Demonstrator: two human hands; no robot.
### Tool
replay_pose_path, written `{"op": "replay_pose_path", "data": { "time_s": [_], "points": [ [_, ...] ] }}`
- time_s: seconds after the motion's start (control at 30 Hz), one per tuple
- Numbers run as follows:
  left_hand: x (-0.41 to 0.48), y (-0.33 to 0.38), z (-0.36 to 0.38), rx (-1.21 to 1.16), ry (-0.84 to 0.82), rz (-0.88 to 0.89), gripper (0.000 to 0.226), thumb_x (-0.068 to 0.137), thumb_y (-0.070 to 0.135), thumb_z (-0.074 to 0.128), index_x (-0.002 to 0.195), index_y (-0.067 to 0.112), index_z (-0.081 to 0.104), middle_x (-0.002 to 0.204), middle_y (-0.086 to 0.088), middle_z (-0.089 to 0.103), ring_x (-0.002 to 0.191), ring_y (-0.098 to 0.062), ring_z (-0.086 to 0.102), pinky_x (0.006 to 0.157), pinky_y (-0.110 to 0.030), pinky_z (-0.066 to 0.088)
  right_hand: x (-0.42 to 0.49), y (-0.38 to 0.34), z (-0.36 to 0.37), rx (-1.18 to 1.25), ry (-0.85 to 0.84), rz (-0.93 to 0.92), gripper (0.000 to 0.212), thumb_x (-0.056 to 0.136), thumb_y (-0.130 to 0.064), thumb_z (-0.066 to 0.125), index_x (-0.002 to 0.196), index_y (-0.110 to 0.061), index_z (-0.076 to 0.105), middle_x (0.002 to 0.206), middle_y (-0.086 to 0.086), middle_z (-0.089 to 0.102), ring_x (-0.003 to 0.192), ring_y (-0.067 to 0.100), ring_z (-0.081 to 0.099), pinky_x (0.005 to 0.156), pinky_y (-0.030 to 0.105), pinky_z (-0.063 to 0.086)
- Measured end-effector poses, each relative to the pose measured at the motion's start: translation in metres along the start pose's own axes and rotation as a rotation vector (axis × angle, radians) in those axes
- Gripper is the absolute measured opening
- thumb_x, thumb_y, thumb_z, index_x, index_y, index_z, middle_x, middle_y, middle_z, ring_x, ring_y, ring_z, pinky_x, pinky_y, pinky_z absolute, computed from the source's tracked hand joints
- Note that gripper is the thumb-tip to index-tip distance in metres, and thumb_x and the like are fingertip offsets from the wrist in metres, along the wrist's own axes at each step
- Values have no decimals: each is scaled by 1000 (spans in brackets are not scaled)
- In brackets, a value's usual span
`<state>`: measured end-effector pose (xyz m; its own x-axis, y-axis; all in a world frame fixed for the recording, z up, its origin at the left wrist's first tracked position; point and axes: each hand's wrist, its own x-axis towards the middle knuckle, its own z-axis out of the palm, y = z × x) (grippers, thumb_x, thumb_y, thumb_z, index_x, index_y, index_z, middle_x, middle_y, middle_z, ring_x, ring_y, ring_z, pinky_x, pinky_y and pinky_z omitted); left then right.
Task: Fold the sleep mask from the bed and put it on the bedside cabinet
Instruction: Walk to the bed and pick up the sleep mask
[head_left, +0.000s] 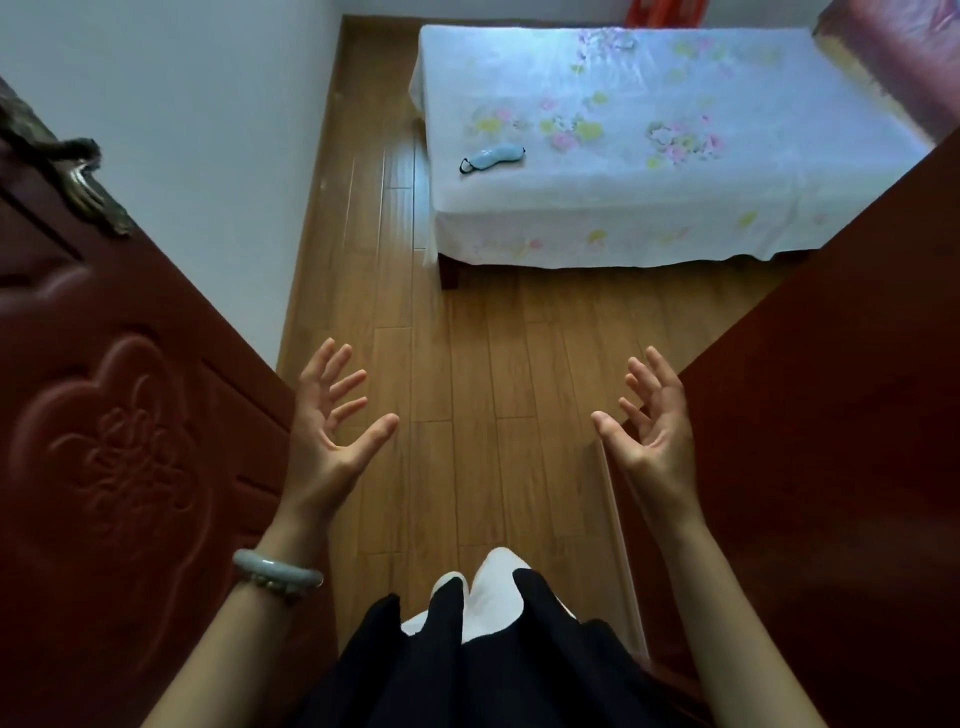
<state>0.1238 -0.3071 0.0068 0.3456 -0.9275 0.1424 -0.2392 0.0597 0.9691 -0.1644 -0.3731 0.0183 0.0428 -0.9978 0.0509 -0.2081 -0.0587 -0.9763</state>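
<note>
On the bed (727, 171), near its front left corner, the pale blue sleep mask (493, 157) lies flat, long axis running left-right, strap end leftward. Wooden floor (467, 364) below, a dark red door (119, 415) left. Left hand (332, 441) and right hand (649, 431), fingers spread and empty, hover well apart from it

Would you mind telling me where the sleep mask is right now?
In the head view, the sleep mask lies flat on the bed, near its front-left corner, well ahead of both empty hands.
</note>
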Motion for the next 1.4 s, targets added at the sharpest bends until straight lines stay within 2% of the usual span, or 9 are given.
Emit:
{"op": "replay_pose_path", "data": {
  "time_s": [0.2, 0.4, 0.5, 0.77, 0.87, 0.97, 1.1, 1.27, 1.4],
  "points": [
    [89, -13, 13, 10, -2, 8, 87, 72, 33, 72, 145, 32, 24, 146, 6, 39, 125, -7, 48, 96, -21, 47, 90, 10, 22, -8, -20, -6, 75, 80, -4, 68, 137, -35, 31, 141, 1, 43, 128, 8, 41, 106, 39, 39],
    [195, -34, 38, 6, 39, -15, 85, 71, 37, 72, 143, 35, 26, 147, 4, 39, 125, -10, 49, 97, -30, 47, 210, 21, 40, -12, -38, -14, 75, 79, -1, 69, 139, -26, 31, 140, 6, 43, 129, 11, 42, 105, 40, 41],
    [255, -41, 57, 11, 47, -33, 85, 70, 39, 72, 143, 36, 27, 146, 6, 40, 124, -8, 50, 97, -31, 47, 277, 22, 42, -15, -33, -7, 74, 79, -2, 69, 138, -28, 32, 140, 6, 43, 128, 12, 42, 105, 40, 41],
    [400, -49, 110, 48, 63, -19, 84, 73, 33, 74, 142, 38, 27, 144, 16, 40, 123, -5, 50, 92, -18, 48, 435, 24, 44, -18, -78, 13, 73, 80, -7, 69, 139, -30, 32, 139, -2, 45, 124, 1, 44, 103, 27, 41],
    [440, -49, 121, 61, 78, -26, 83, 73, 29, 74, 141, 40, 28, 144, 16, 40, 123, -4, 50, 93, -22, 49, 480, 26, 52, -12, -92, 28, 74, 80, -8, 70, 139, -31, 32, 139, -2, 45, 124, 0, 44, 103, 27, 41],
    [481, -52, 129, 57, 82, -39, 82, 72, 34, 74, 140, 42, 29, 146, 12, 41, 124, -6, 50, 96, -27, 48, 523, 31, 62, 0, -113, 34, 74, 80, -6, 69, 139, -30, 32, 139, 0, 45, 126, 3, 43, 105, 30, 40],
    [542, -63, 141, 61, 70, -59, 83, 72, 33, 74, 142, 35, 29, 147, 6, 40, 125, -9, 50, 99, -34, 47, 582, 38, 77, 8, -103, 36, 74, 81, -8, 69, 140, -31, 31, 138, -5, 44, 126, 4, 43, 104, 29, 39],
    [635, -80, 155, 55, 29, -56, 85, 70, 37, 74, 142, 35, 28, 147, 5, 40, 124, -10, 50, 99, -34, 48, 666, 43, 99, -8, -76, 28, 74, 81, -6, 69, 140, -29, 31, 137, -4, 45, 127, 7, 43, 105, 32, 39],
    [713, -91, 163, 51, 2, -61, 85, 71, 30, 74, 142, 33, 28, 147, 3, 40, 124, -10, 50, 99, -36, 48, 734, 46, 116, -14, -63, 39, 74, 81, -7, 68, 140, -30, 30, 140, -3, 44, 128, 4, 41, 105, 34, 39]
  ]
}}
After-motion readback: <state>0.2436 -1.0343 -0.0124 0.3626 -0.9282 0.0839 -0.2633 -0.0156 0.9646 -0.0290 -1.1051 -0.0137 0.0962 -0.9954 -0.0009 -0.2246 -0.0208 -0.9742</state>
